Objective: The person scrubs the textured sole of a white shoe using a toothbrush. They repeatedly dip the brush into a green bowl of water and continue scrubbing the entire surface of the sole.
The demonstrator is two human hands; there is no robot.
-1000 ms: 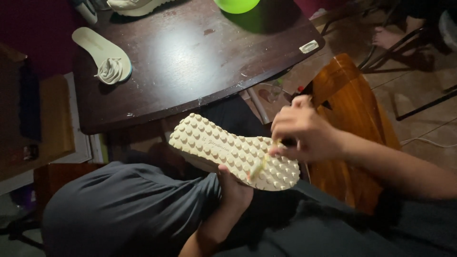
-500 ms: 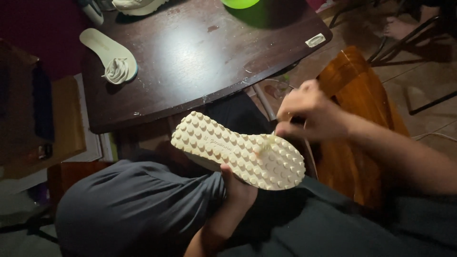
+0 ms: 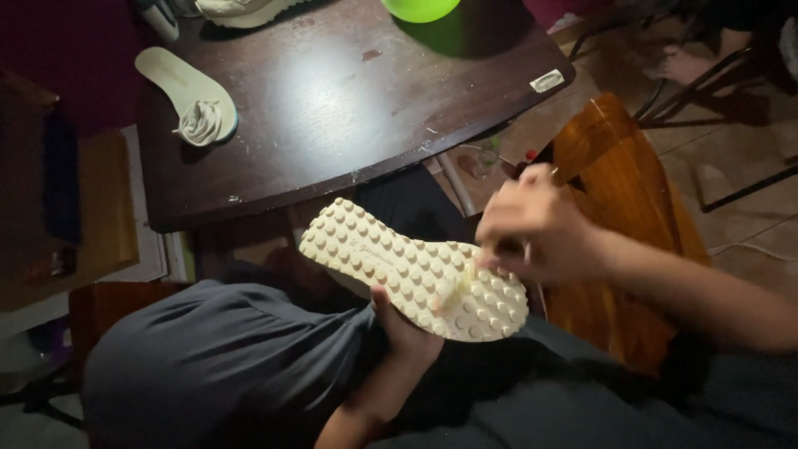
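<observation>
A cream shoe (image 3: 399,266) is turned sole-up over my lap, its studded sole facing the camera. My left hand (image 3: 399,328) grips it from underneath near the heel end. My right hand (image 3: 536,226) is closed around a small thin tool, mostly hidden by the fingers, and presses it onto the sole's right part, where a wet yellowish patch shows.
A dark wooden table (image 3: 332,100) stands ahead, holding a pale insole (image 3: 170,79) with a bundled lace (image 3: 199,123), another shoe (image 3: 233,8) and a green bowl (image 3: 420,7) at the far edge. A wooden chair (image 3: 615,191) stands at right.
My right hand has shifted slightly over the heel part of the sole, working back and forth. The shoe stays sole-up in my left hand.
</observation>
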